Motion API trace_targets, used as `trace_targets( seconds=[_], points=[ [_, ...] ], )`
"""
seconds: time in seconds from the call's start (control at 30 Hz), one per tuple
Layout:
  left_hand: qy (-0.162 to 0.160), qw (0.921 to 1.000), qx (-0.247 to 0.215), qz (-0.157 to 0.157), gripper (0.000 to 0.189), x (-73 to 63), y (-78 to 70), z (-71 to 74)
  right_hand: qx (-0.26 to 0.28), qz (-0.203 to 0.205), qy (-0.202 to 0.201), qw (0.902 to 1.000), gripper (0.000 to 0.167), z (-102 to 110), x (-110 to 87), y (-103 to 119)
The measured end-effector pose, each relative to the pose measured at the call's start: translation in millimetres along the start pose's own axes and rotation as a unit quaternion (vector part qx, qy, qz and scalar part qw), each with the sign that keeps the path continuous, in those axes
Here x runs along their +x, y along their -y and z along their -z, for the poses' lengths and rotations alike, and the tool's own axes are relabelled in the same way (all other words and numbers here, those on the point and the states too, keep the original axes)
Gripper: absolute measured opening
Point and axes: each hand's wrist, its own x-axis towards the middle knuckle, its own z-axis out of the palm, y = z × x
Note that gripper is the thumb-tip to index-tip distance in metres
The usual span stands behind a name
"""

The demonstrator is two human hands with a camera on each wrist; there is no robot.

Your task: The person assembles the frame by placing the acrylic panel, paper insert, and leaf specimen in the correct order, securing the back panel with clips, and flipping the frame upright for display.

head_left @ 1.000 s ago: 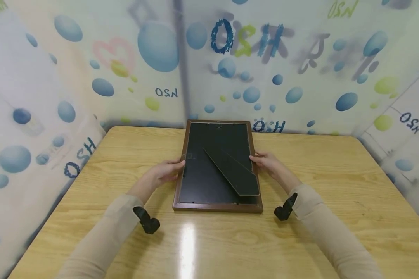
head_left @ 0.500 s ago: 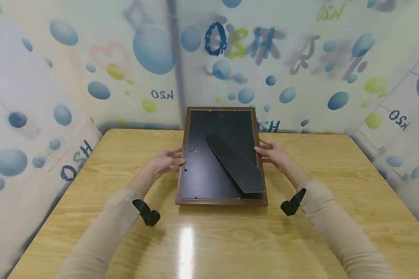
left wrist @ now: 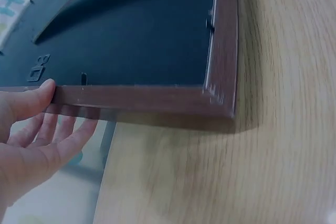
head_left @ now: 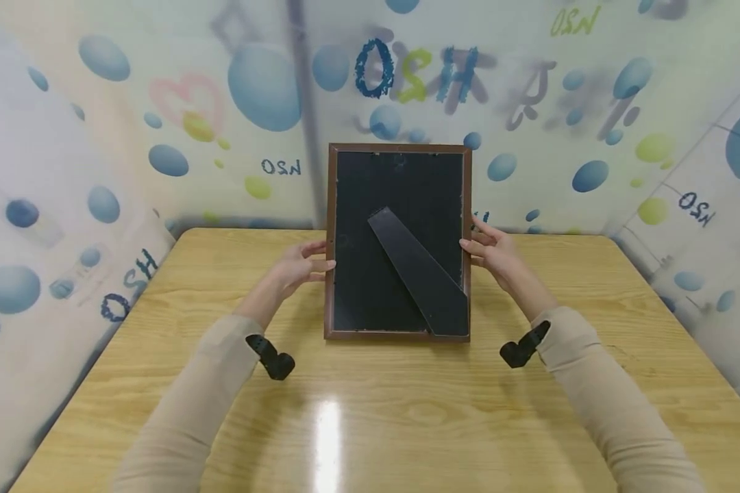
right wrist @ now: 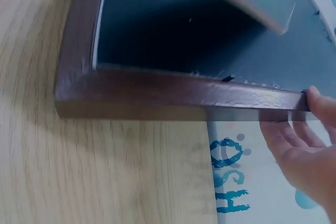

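A picture frame (head_left: 358,287) with a brown border and black backing shows its back to the head camera, tilted up steeply on the table. Its black easel leg (head_left: 416,270) slants from the middle toward the lower right corner. My left hand (head_left: 299,266) grips the left edge, thumb on the back and fingers behind the border. On the opposite edge, slightly higher, my right hand (head_left: 493,250) holds the frame the same way. In the left wrist view a small metal hanger (left wrist: 38,69) lies near the thumb. What the front of the frame shows is hidden.
The wooden table (head_left: 407,418) reaches back to a curtain (head_left: 259,185) printed with blue bubbles and letters, close behind the frame. Similar printed sheets flank both sides. A small black camera (head_left: 271,356) is strapped to the left wrist, another black camera (head_left: 524,344) to the right.
The frame has gone from lying nearly flat to standing steeply, its top edge rising against the curtain. Both hands have risen with it and kept their hold on the sides.
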Motion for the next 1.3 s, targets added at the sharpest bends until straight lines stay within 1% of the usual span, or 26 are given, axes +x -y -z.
trace_targets(
  seconds=[0.03,0.2,0.33,0.43,0.53,0.6,0.7,0.8,0.9,0.93,0.97,1.03,1.07,1.13,1.2,1.27,1.3],
  points=[
    [-0.007,1.0,0.001,-0.005,0.065,0.5,-0.9,-0.7,0.014,0.009,-0.003,0.9999,0.068,0,0.3,1],
    [-0.035,0.9975,0.028,-0.054,0.063,2.6,-6.3,-5.5,0.079,0.057,-0.019,0.9951,0.066,1,3.3,5],
    [-0.057,0.9937,0.035,-0.09,0.062,4.4,-9.8,-9.3,0.098,0.081,-0.032,0.9914,0.065,2,5.6,8],
    [-0.068,0.9895,0.043,-0.12,0.062,7.7,-7.3,-10.7,0.116,0.103,-0.035,0.9873,0.065,3,7.0,7],
    [-0.08,0.982,0.072,-0.155,0.06,10.1,-2.5,-11.2,0.132,0.122,-0.032,0.9832,0.065,4,8.9,2],
    [-0.088,0.9748,0.099,-0.18,0.059,11.6,0.4,-11.5,0.135,0.127,-0.031,0.9822,0.066,5,10.0,-1],
    [-0.1,0.964,0.131,-0.209,0.058,14.3,5.0,-12.4,0.147,0.135,-0.033,0.9792,0.067,5,11.4,-5],
    [-0.103,0.9565,0.153,-0.227,0.057,16.7,10.9,-13.1,0.167,0.144,-0.032,0.9748,0.066,5,11.8,-11],
    [-0.099,0.9526,0.158,-0.24,0.057,17.4,15.5,-13.7,0.178,0.136,-0.041,0.9737,0.064,5,11.4,-14],
    [-0.099,0.9513,0.158,-0.246,0.056,17.5,16.4,-13.7,0.167,0.131,-0.048,0.9761,0.064,5,11.0,-15],
    [-0.1,0.9502,0.157,-0.25,0.056,17.5,16.9,-13.8,0.142,0.124,-0.057,0.9803,0.064,5,10.2,-15],
    [-0.102,0.9479,0.152,-0.261,0.055,18.0,16.8,-13.7,0.067,0.107,-0.087,0.9881,0.065,5,8.1,-16],
    [-0.102,0.9468,0.151,-0.265,0.055,18.5,16.1,-13.5,0.032,0.1,-0.108,0.9886,0.064,5,6.8,-17],
    [-0.104,0.9444,0.152,-0.272,0.055,19.7,13.6,-13.1,-0.023,0.082,-0.15,0.9851,0.056,3,3.0,-18],
    [-0.106,0.9427,0.153,-0.277,0.056,21.6,10.1,-12.7,-0.048,0.062,-0.181,0.9803,0.044,1,-1.3,-22],
    [-0.106,0.9409,0.156,-0.282,0.056,23.5,6.2,-11.8,-0.062,0.046,-0.182,0.9803,0.037,-2,-5.6,-27],
    [-0.106,0.9399,0.156,-0.285,0.056,24.6,4.6,-11.2,-0.081,0.041,-0.163,0.9824,0.036,-3,-7.5,-29]
  ],
)
